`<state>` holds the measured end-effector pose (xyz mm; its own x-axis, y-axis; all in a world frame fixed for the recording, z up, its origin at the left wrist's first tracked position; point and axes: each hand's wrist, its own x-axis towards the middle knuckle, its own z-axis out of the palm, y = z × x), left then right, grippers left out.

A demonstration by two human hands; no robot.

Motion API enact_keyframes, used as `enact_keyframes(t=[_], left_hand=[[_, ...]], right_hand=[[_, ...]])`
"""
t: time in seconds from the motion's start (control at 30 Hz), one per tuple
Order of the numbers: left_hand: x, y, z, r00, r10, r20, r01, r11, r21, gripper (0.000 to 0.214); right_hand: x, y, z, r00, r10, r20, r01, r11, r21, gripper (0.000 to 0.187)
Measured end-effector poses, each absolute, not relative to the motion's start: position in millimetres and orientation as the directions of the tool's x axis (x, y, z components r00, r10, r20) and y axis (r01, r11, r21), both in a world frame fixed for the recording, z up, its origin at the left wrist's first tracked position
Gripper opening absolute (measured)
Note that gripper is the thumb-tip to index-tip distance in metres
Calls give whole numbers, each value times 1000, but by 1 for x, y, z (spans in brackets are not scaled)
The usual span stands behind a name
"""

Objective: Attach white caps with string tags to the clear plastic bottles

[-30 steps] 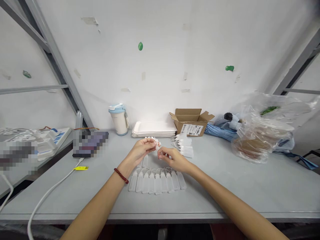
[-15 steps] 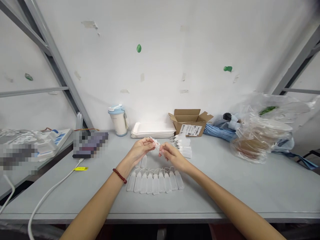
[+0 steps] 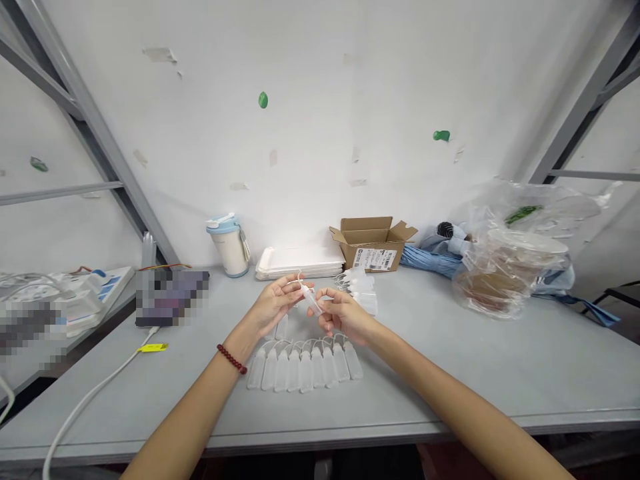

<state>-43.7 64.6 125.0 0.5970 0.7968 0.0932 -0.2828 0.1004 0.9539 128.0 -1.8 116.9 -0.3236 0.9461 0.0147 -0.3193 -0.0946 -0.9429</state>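
Over the middle of the grey table (image 3: 450,393), my left hand (image 3: 275,305) and my right hand (image 3: 341,313) meet around one small translucent squeeze bottle (image 3: 311,300). Both hands have their fingers pinched on it, the left near its tip, the right at its body. A red bead bracelet (image 3: 231,359) circles my left wrist. Below the hands lies a neat row of several like bottles (image 3: 304,363), side by side. One more bottle (image 3: 282,327) lies alone beneath my left hand. A loose heap of bottles (image 3: 361,288) sits just beyond my right hand.
At the wall stand a blue-lidded cup (image 3: 229,244), a stack of white trays (image 3: 299,262) and an open cardboard box (image 3: 372,242). Blue cloth (image 3: 430,257) and a crumpled clear plastic bag (image 3: 510,260) fill the right. A white cable (image 3: 95,393) runs along the left front.
My hands have drawn closer together and dropped slightly; the bottle now lies tilted between them. The view has shifted a little to the right.
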Motion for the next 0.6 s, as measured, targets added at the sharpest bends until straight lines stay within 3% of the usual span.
enact_keyframes(t=[0.27,0.6], left_hand=[[-42,62,126,589,799,125,-262,41,964,16],[-35,64,118,491,851,185,-316,-24,948,31]], right_hand=[[127,-1,112,-337,941,21,-308,-88,-947,26],[126,-5,121,-357,933,-52,-452,-221,-864,26]])
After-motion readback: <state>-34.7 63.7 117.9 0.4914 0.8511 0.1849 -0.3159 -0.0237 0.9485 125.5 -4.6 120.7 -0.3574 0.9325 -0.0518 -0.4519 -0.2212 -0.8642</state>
